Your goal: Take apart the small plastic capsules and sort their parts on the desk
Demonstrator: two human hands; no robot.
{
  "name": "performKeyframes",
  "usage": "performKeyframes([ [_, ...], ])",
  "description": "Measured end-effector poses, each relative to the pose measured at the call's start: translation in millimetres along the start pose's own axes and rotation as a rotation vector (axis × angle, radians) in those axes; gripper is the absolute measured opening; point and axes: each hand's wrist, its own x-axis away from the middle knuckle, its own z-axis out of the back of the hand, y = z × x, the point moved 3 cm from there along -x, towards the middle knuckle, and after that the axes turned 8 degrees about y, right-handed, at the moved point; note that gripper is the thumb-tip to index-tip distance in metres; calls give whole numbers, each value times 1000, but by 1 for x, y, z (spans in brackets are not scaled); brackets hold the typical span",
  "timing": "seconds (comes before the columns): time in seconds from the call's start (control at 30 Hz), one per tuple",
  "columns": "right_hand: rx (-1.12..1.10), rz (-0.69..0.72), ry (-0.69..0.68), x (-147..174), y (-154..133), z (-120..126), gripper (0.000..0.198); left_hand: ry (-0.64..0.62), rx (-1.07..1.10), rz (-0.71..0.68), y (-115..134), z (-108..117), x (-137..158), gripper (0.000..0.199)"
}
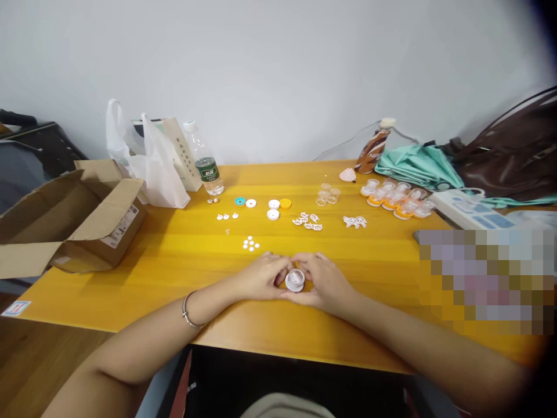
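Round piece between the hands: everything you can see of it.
The round piece has a wider white base and a clear, plastic-looking cylindrical part on top; whitish detail shows inside, too small to make out. Roughly upright, it is held between the left hand and right hand over the table's near part; whether it touches the table is unclear.

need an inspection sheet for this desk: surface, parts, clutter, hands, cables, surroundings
Surface: yellow table, wood-grained.
Work pieces: clear-topped white piece at the near edge; white discs, white cutouts and clear plastic pieces beyond; orange-based pieces to the right.
Clutter: cardboard box, plastic bag and water bottle left; brown bottle and green cloth right.
Hands: left hand and right hand hold the clear-topped white piece between them.
Cables: thin cable near the wall.
Surroundings: pale wall; brown bag far right.
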Motion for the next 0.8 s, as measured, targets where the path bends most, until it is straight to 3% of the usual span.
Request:
performKeyframes([
  [0.1, -29, 13, -42, 1, -2, 0, 24, -11, -1, 13, 1, 0, 1, 25],
  [0.27, 2, 19, -22, 2, -4, 4, 45, -16, 31, 4, 2, -1, 1, 30],
  [0.43, 18, -13, -54, 2, -7, 3, 27, 2, 6, 7, 2, -1, 2, 24],
  [0.57, 25, 4, -50, 0, -11, 5, 44, -37, 20, -22, 3, 1, 4, 28],
  [0.73, -83, 1, -135, 1, -14, 5, 25, -71, 22, -61, 3, 2, 5, 30],
  [0.8, -121, 46, -142, 1, -14, 5, 31, -72, 37, -73, 4, 3, 5, 32],
])
